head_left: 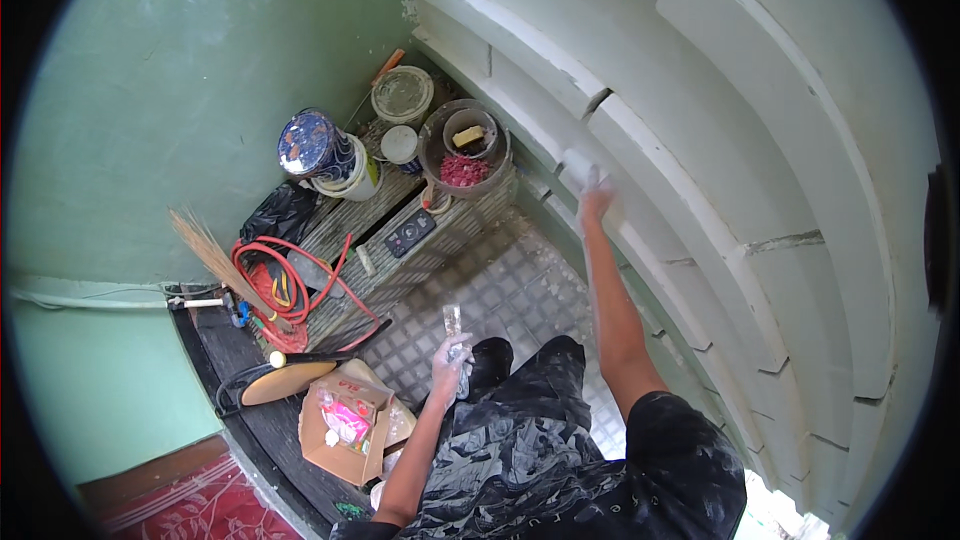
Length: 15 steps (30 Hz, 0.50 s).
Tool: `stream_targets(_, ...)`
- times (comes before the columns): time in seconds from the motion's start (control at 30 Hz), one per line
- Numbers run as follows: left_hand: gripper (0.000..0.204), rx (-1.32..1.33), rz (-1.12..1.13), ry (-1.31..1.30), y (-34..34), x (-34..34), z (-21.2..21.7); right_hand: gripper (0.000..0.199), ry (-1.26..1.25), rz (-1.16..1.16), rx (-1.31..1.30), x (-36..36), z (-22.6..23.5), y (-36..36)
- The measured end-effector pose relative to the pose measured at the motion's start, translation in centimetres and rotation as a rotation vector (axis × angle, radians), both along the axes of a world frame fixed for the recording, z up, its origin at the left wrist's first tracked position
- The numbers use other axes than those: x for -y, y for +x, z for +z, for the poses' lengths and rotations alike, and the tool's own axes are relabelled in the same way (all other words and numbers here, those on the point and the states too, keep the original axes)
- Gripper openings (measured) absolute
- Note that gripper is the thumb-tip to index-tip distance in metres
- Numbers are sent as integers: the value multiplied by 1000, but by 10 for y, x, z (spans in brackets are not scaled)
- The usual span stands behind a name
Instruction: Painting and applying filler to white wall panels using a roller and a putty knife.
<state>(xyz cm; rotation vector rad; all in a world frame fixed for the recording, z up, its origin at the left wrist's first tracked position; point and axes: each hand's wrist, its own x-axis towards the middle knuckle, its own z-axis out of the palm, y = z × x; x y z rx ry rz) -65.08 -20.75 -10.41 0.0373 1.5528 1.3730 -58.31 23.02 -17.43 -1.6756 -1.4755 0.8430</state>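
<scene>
My right hand (596,198) is stretched out to the stepped white wall (690,190). Its fingers are closed on a pale, flat tool (577,164), smeared by motion, which lies against or very near one of the ledges. I cannot make out its exact kind. Low in front of my body, my left hand (449,368) is closed round a putty knife (453,319), its short, dirty metal blade pointing away from me. White powder or paste coats both hands.
A slatted bench (340,300) along the green wall carries a blue-lidded bucket (307,140), a large tub (465,190) with a sponge and red bits, a red hose (348,250) and a straw broom (215,250). An open cardboard box (340,460) stands left of my legs.
</scene>
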Motion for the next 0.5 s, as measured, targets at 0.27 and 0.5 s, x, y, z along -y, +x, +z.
stream_targets(0.27,27,16,34,48,-6,-6,-5,37,409,-96,-152,-24,-37,16)
stream_targets(0.5,29,132,152,90,-31,9,20,34,84,52,-923,40,78,-32)
